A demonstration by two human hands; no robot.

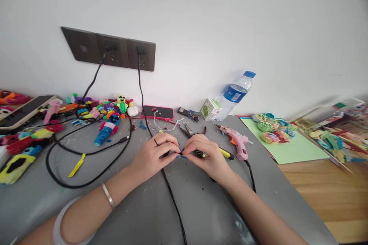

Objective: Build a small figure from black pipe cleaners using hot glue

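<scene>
My left hand and my right hand meet fingertip to fingertip over the grey mat, in the middle of the desk. Both pinch a tiny dark piece between them; it is too small to name. A black and yellow tool handle lies under or beside my right hand. Pliers lie just beyond the fingers. A black cable runs under my hands toward me.
A pink glue gun lies to the right, a pink-cased phone behind. A water bottle, a small carton, colourful pipe-cleaner figures at left, paper flowers on green paper, looping black cables.
</scene>
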